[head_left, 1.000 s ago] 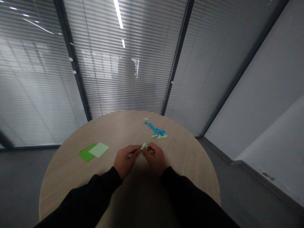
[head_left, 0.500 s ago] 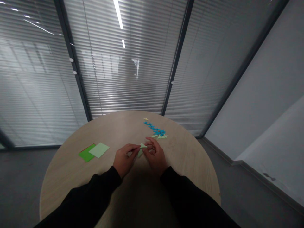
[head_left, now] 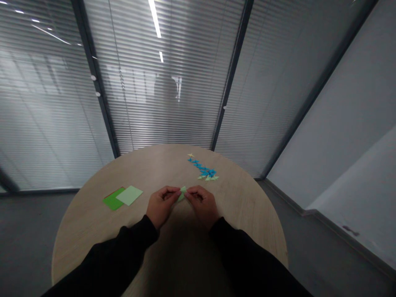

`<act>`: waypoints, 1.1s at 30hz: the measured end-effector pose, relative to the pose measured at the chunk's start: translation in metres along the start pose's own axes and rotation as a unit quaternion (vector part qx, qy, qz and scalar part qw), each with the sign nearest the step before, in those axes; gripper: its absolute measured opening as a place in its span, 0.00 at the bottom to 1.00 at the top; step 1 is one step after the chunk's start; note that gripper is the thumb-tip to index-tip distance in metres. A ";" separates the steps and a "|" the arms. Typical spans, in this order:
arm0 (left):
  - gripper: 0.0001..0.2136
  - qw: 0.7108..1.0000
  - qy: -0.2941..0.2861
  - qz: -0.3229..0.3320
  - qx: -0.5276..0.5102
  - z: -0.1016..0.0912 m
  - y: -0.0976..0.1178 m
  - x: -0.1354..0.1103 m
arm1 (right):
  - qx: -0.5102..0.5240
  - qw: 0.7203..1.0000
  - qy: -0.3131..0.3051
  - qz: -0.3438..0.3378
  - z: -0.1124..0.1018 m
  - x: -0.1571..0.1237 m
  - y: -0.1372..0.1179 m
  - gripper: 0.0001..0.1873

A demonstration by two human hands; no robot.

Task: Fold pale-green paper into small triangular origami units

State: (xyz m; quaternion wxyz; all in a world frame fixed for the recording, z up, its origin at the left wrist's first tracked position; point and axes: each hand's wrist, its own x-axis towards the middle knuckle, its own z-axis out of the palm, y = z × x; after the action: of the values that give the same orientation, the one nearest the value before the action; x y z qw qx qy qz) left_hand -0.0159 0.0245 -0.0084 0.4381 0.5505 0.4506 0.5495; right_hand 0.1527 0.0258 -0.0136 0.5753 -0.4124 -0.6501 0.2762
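1 left hand [head_left: 162,205], 1 right hand [head_left: 202,204], both pinching 1 folded pale green paper [head_left: 182,194], blue paper triangles [head_left: 204,170] beyond

Right hand [head_left: 202,204] now pinches the green paper [head_left: 182,193].

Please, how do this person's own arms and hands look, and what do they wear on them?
The left sleeve and the right sleeve are long, plain and black, reaching the wrists. The left grip and the right grip are bare hands, without gloves.
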 end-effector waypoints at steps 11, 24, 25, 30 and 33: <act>0.16 0.994 -0.003 -0.029 -0.107 0.003 -0.001 0.001 | 0.028 0.998 0.009 0.061 0.001 -0.001 0.002 0.12; 0.17 0.997 -0.042 -0.052 -0.049 0.004 0.001 -0.002 | 0.007 0.999 -0.015 0.043 0.002 -0.002 0.002 0.11; 0.17 0.997 -0.038 -0.048 -0.047 0.004 0.002 -0.002 | 0.008 0.999 -0.020 0.050 0.002 -0.002 0.002 0.12; 0.18 0.998 -0.043 -0.036 0.004 0.003 0.003 -0.001 | 0.022 0.995 -0.031 0.096 0.002 -0.001 -0.001 0.12; 0.18 0.996 -0.056 -0.015 0.075 0.001 0.002 0.001 | 0.034 0.993 -0.015 0.108 0.000 0.001 -0.002 0.13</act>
State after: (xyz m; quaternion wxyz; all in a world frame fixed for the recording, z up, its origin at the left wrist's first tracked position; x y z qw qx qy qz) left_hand -0.0147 0.0251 -0.0061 0.4287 0.6043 0.4737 0.4761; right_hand 0.1520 0.0252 -0.0115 0.5465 -0.4560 -0.6003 0.3648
